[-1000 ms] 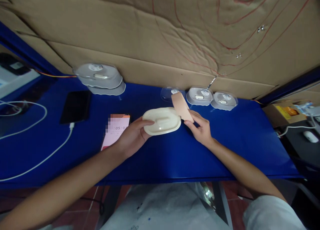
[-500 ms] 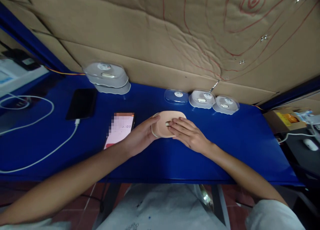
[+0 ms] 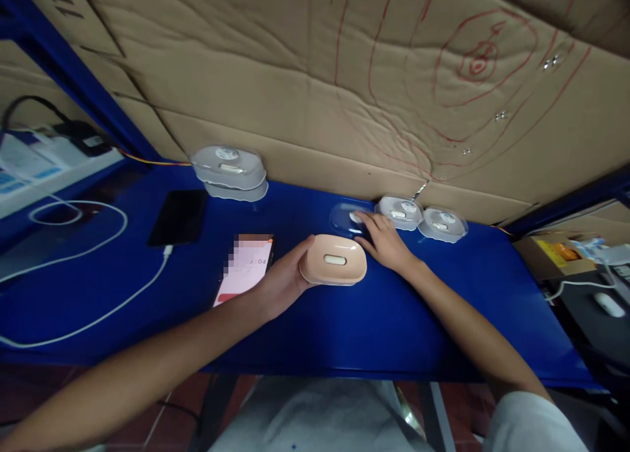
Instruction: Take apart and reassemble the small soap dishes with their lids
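Observation:
A peach oval soap box (image 3: 335, 260) with its lid on sits on the blue table (image 3: 403, 321). My left hand (image 3: 284, 278) grips its left end with curled fingers. My right hand (image 3: 382, 241) reaches behind the box to a clear plastic lid (image 3: 344, 216) with a round white sticker; its fingertips rest on that lid's right part. Whether the fingers pinch the lid I cannot tell.
Two more clear-lidded boxes (image 3: 401, 211) (image 3: 441, 222) stand to the right by the cardboard wall (image 3: 315, 91). A stack of clear boxes (image 3: 229, 170) is at the back left. A lit phone (image 3: 245, 266), a dark phone (image 3: 179, 216) and a white cable (image 3: 98, 308) lie left.
The peach lid went from my right hand onto the cream base. My right hand then left the closed box and reached back to the clear lid. The left hand stayed on the box.

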Motion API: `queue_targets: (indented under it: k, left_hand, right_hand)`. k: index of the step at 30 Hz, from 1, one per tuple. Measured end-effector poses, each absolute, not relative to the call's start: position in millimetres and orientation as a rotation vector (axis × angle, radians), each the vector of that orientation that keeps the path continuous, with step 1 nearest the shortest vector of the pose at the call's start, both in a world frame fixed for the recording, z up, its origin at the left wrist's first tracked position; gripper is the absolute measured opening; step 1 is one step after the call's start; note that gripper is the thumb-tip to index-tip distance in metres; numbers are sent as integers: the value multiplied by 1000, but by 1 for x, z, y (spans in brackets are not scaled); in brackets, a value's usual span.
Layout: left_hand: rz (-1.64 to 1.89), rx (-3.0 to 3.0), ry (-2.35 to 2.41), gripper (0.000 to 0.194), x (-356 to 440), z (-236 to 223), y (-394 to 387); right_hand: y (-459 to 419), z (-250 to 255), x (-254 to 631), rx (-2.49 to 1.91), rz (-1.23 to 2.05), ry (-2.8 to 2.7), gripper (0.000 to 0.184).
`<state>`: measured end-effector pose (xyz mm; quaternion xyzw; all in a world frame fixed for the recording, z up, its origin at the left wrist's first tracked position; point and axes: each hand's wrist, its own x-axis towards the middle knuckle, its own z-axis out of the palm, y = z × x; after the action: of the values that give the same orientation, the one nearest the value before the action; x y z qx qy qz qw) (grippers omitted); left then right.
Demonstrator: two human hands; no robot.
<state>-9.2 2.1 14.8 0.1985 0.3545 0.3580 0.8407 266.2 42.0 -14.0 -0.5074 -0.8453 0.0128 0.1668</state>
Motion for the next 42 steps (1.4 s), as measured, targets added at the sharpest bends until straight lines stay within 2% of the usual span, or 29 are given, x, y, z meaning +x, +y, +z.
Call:
queue_targets:
  k: [6,12,16,19,23,34,42]
  left_hand:
    - [673,429,774,37,-10,14,-3]
    - [684,448,731,39,-9,8,1]
    - [660,527,574,42,-10,6,1]
    - [646,559,477,45,-10,6,-1]
    - [639,575,465,50,-10,5,-3]
    - [683,603,438,52,-7,8,-5]
    - [664,664,685,40,-7,6,-9]
  right_hand:
    - [-21,-13,287,-1456,32,-2317,50]
    - [-34,-12,278,-1427,327,-1799,42]
    - [-47,-8,257,-1263,378,-2030,58]
    - [-53,-2,248,-1139,221,-2262,70]
    - [-54,3,245,-1042,29,-2348,76]
    - [-53,-3,240,-1079,37,-2310,75]
    - [-56,6,258,-1107,196,-2403,71]
